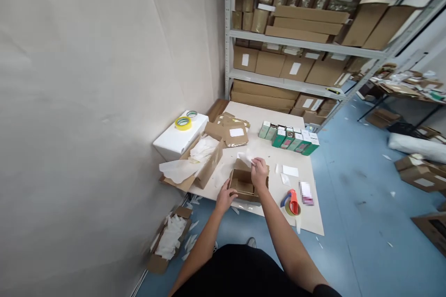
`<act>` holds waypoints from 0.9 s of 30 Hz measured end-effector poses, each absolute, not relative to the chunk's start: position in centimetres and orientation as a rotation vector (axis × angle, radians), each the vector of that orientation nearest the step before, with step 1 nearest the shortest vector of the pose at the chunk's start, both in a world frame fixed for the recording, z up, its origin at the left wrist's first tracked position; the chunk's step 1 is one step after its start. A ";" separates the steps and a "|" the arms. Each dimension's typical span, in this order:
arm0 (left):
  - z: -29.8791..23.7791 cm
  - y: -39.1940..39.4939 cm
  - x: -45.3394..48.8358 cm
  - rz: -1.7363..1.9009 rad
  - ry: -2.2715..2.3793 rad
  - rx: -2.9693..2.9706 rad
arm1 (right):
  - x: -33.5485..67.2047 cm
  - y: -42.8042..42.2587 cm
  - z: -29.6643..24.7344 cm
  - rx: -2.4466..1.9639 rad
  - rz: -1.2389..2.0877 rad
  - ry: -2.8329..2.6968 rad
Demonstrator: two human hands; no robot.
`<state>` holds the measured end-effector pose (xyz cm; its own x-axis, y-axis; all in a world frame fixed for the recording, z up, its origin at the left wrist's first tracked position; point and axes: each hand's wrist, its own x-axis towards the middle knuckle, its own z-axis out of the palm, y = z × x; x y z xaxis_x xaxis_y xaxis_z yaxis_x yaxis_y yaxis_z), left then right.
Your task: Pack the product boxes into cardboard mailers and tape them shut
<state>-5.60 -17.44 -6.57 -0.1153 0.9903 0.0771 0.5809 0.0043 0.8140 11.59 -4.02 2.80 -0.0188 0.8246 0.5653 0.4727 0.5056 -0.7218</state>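
Observation:
An open cardboard box (pixel 244 186) sits at the table's front edge with its flaps up; its inside looks bare brown. My left hand (pixel 225 196) grips the box's left wall near the front corner, fingers closed on the edge. Over the box's right side, my right hand (pixel 259 174) pinches a thin white piece of paper (pixel 246 158) beside the back flap. Whether it is paper or a liner strip is hard to tell. Left of the box stands a longer open carton (pixel 211 167) with crumpled white sheets (pixel 203 148) spilling out.
Green and white small boxes (pixel 289 140) stand at the table's back right. An orange tape dispenser (pixel 293 202) lies front right, near white slips (pixel 290 171). Yellow tape (pixel 183 123) rests on a white block (pixel 169 138). Behind is a loaded metal shelf (pixel 285 37).

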 end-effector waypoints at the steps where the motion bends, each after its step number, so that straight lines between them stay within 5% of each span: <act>1: -6.6 -16.8 -4.6 0.985 1.742 1.628 | 13.5 -4.8 1.5 -1.174 0.442 -1.697; 7: -7.8 -13.9 0.5 1.012 1.681 1.614 | 22.5 -7.6 -4.7 -1.454 0.783 -1.918; 14: -9.6 -11.8 4.3 0.959 1.594 1.584 | 27.4 -6.9 -3.5 -1.461 0.714 -1.669; 27: -12.6 -5.9 1.8 0.756 1.565 1.544 | 20.6 -2.8 -4.8 -1.456 1.086 -1.328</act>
